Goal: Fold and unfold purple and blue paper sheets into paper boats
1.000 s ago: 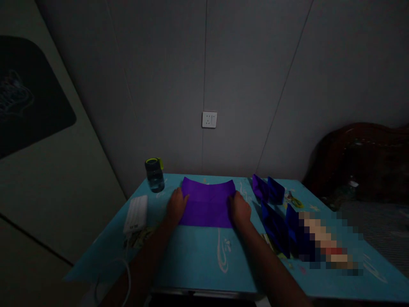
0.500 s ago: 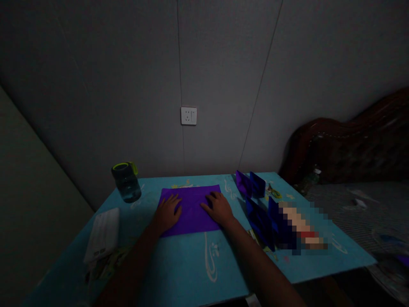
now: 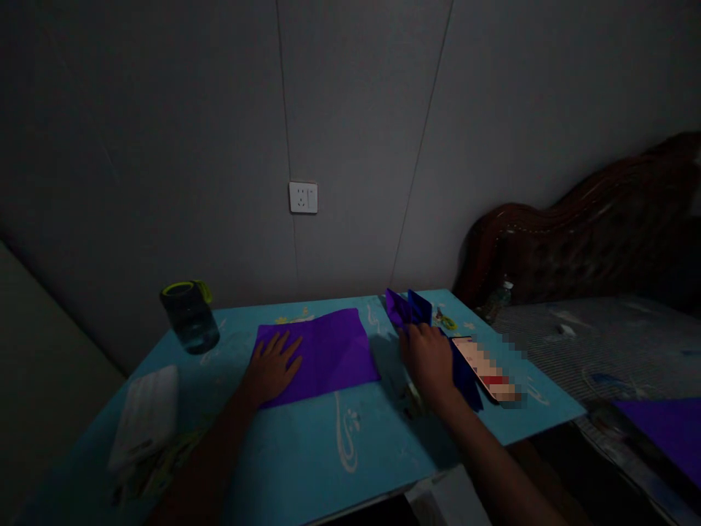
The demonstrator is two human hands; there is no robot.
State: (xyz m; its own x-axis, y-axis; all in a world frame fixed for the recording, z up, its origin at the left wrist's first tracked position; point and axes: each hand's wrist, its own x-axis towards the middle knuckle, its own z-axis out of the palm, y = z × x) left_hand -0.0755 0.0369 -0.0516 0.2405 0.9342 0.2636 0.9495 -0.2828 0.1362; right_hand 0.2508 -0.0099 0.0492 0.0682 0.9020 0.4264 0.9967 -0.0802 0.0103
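Observation:
A purple sheet of paper [image 3: 328, 358] with a crease down its middle lies on the table before me. My left hand [image 3: 272, 371] is spread flat on its left part, fingers apart. Off the sheet's right side, my right hand [image 3: 428, 359] is closed at a dark blue folded paper [image 3: 466, 376], covering most of it; the fingertips are hidden. Just behind that hand stand a purple folded paper [image 3: 396, 307] and a blue folded paper [image 3: 420, 307].
A phone [image 3: 479, 365], partly pixelated, lies right of the blue paper. On the left are a dark water bottle [image 3: 191, 321] and a white box-like object [image 3: 147, 409]. The blue patterned table [image 3: 307, 453] meets a wall with a socket [image 3: 303, 197]. A bed [image 3: 548, 329] is at right.
My right hand has left the purple sheet and moved right to the blue folded paper. The sheet's right part now sits slightly raised. My view has turned a little to the right.

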